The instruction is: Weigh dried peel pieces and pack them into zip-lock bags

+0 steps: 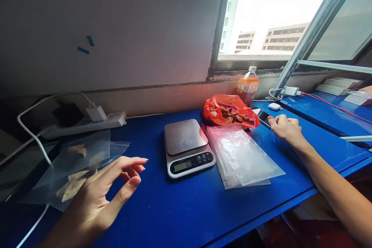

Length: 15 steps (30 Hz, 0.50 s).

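Note:
My left hand [112, 192] hovers over the left part of the blue table, fingers loosely curled, thumb apart, holding nothing. Beneath and behind it lie clear plastic bags [95, 145] with pale, flat dried pieces inside. My right hand [286, 130] reaches to the far right, its curled fingers at the near end of a dark smartphone [264, 117]; the fingertips are partly hidden. Between my hands sits a digital kitchen scale [187, 137], its plate bare and its display reading 0.0. Flat clear plastic bags [241, 159] are stacked right of it. Behind them, a red plastic bag [207, 114] holds brown dried pieces.
An orange drink bottle [248, 85] stands by the window. A white earbud case [274, 106] lies past the phone. At left are a power strip [116, 119] with a charger [96, 112] and a white cable [21, 124]. A metal frame post [290, 66] rises at right.

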Motion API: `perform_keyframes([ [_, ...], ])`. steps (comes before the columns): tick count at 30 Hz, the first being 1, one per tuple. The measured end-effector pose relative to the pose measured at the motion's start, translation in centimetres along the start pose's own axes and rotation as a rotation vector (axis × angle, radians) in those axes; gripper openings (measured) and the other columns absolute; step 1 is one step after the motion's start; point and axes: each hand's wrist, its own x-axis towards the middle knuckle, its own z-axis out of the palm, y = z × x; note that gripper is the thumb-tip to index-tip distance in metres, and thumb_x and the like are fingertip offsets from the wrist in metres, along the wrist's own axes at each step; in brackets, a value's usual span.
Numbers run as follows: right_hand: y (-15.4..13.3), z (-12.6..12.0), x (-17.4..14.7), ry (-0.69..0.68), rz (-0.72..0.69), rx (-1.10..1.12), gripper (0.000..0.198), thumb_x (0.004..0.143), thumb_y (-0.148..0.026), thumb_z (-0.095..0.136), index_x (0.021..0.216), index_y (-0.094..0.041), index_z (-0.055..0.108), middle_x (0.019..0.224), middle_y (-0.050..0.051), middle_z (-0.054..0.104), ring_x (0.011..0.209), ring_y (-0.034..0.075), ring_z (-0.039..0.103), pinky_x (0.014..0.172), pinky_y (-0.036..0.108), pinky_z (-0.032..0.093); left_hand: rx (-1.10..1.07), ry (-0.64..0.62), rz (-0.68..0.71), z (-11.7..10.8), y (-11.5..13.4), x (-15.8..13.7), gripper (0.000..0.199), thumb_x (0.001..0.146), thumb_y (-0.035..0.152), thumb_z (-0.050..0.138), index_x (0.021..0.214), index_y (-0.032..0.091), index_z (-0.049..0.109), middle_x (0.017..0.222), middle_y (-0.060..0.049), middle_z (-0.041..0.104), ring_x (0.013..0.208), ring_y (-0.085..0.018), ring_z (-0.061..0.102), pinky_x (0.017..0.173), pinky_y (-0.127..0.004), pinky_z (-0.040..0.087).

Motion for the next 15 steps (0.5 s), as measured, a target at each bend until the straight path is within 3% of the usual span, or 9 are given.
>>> perform_keyframes([
  [4, 0.7, 0.9, 0.5, -0.050, -0.013, -0.022, 0.035, 0.089, -0.046, 0.056, 0.063, -0.021, 0.053, 0.084, 0.018, 0.059, 0.115, 0.039, 0.047, 0.080, 0.055, 0.030, 0.019, 0.016, 0.098, 0.2, 0.3, -0.4, 0.029, 0.091, 0.058, 0.054, 0.103, 0.036, 0.069, 0.092, 0.004, 0.072, 0.078, -0.014, 0.068, 0.073, -0.019, 0.055],
  [7, 0.0, 0.7, 0.7, -0.038, -0.022, -0.006, 0.032, 0.088, -0.042, 0.058, 0.065, -0.021, 0.053, 0.079, 0.016, 0.060, 0.109, 0.036, 0.050, 0.081, 0.054, 0.031, 0.036, 0.018, 0.183, 0.3, -0.3, -0.5, 0.024, 0.092, 0.053, 0.055, 0.103, 0.036, 0.069, 0.094, 0.005, 0.072, 0.079, -0.014, 0.068, 0.074, -0.018, 0.054],
  [10, -1.6, -0.4, 0.1, 0.058, -0.038, 0.031, 0.022, 0.092, -0.037, 0.052, 0.076, -0.021, 0.054, 0.084, 0.018, 0.063, 0.099, 0.033, 0.054, 0.080, 0.049, 0.036, 0.063, 0.037, 0.313, 0.3, -0.8, -0.6, 0.019, 0.093, 0.044, 0.057, 0.106, 0.038, 0.070, 0.097, 0.005, 0.072, 0.084, -0.014, 0.069, 0.080, -0.020, 0.053],
  [12, -3.4, -1.1, -1.0, 0.060, -0.106, 0.081, 0.018, 0.093, -0.034, 0.047, 0.083, -0.020, 0.055, 0.089, 0.018, 0.066, 0.085, 0.027, 0.057, 0.075, 0.043, 0.041, 0.080, 0.053, 0.381, 0.2, -1.1, -0.5, 0.021, 0.091, 0.035, 0.058, 0.107, 0.040, 0.071, 0.097, 0.006, 0.073, 0.086, -0.015, 0.070, 0.083, -0.022, 0.052],
  [15, -7.0, -1.5, -2.8, -0.109, -0.317, 0.169, 0.013, 0.092, -0.027, 0.049, 0.088, -0.021, 0.060, 0.089, 0.010, 0.070, 0.079, 0.022, 0.063, 0.074, 0.036, 0.047, 0.077, 0.084, 0.360, 0.1, -1.7, 0.2, 0.024, 0.088, 0.029, 0.059, 0.103, 0.043, 0.073, 0.095, 0.008, 0.074, 0.085, -0.017, 0.070, 0.085, -0.025, 0.051],
])
